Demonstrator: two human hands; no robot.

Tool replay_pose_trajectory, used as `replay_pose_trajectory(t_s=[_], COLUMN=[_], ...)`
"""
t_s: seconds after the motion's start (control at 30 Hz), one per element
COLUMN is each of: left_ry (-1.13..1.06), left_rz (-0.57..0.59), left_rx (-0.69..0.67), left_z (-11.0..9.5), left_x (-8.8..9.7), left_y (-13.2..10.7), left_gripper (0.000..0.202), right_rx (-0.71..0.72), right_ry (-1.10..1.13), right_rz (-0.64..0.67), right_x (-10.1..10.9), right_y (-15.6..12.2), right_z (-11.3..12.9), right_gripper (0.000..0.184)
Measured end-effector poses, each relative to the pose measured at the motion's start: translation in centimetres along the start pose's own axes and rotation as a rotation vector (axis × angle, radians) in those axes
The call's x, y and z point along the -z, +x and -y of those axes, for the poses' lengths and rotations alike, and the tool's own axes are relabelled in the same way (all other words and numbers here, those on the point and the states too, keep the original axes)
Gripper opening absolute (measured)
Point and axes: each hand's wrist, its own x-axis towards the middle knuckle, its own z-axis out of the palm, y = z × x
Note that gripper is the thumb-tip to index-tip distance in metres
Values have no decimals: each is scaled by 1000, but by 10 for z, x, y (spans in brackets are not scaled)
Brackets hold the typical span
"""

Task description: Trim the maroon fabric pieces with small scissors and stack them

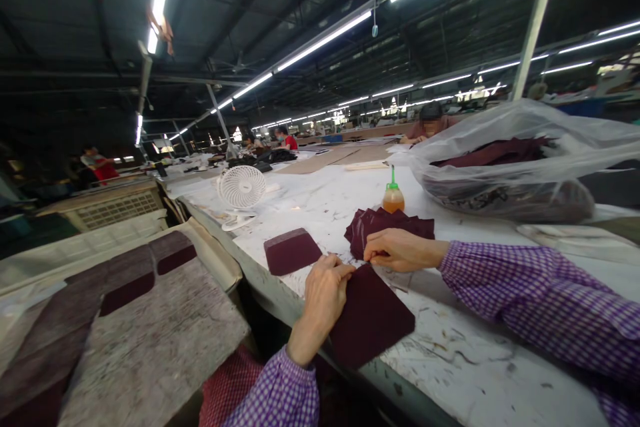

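A flat maroon fabric piece (373, 317) lies on the white worktable (475, 360) near its front edge. My left hand (325, 293) presses on the piece's left top corner with fingers curled, pinching its edge. My right hand (397, 250) pinches the same top edge from the right. Just behind my right hand a fanned stack of maroon pieces (385, 223) rests on the table. Another single maroon piece (291, 251) lies to the left.
A small bottle of orange liquid (393, 199) stands behind the stack. A white desk fan (243, 190) sits further left. A clear plastic bag of dark fabric (520, 167) fills the right. A lower bench with maroon strips (125, 287) lies left. Other people work far behind.
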Motion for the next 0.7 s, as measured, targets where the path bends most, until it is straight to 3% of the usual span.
replay_pose_trajectory(t_s=[0.2,0.37,0.47,0.57,0.7], left_ry=[21,103,171,203,207], left_rz=[19,68,64,61,65], left_rx=[-22,-94,-124,-136,-136], left_z=[1,3,1,-3,-4], left_x=[0,1,2,3,4], left_y=[-1,0,-1,-1,0], left_gripper=[25,28,29,27,27], right_rx=[-2,250,283,157,74], right_ry=[-113,-437,-532,-459,-115], right_rz=[-1,-10,-16,-56,-93], right_x=[-6,-16,-15,-11,-16], right_y=[-2,-7,-14,-18,-16], right_z=[9,13,14,17,26], right_gripper=[10,19,17,20,34])
